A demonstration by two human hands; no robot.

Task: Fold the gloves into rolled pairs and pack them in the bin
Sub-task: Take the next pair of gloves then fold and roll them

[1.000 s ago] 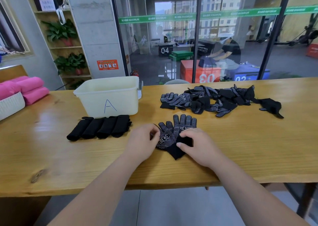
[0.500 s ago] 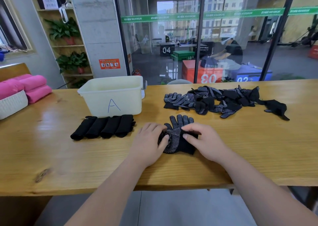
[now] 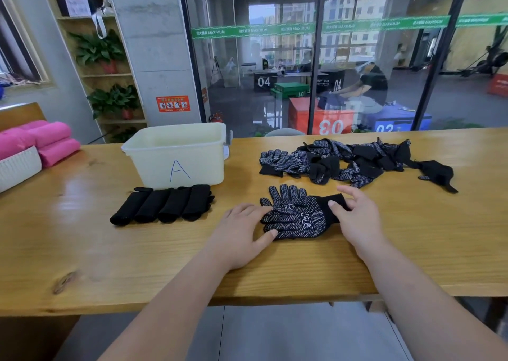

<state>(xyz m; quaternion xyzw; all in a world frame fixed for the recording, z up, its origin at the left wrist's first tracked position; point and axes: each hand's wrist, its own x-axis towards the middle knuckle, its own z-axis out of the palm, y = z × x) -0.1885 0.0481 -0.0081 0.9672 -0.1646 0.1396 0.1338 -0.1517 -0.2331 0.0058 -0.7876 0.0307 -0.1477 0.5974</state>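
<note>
While four rolls (image 3: 162, 206) sit centre left before the bin (image 3: 206, 168), unpacked, I have a flat pair (image 3: 295, 217) at centre frame. My left hand (image 3: 239, 231) lies straight-fingered on its finger end; my right hand (image 3: 357, 217) is loosely spread, thumb on the cuff. I judge it about midway, as the pile (image 3: 349, 160) at upper right awaits rolling.

One bin (image 3: 206, 165); four rolled pairs (image 3: 162, 205); one flat glove (image 3: 297, 215) showing; two hands, the left hand (image 3: 242, 228) and the right hand (image 3: 357, 212). The loose glove heap (image 3: 343, 160) is too tangled to count; three pink rolls (image 3: 52, 140).
</note>
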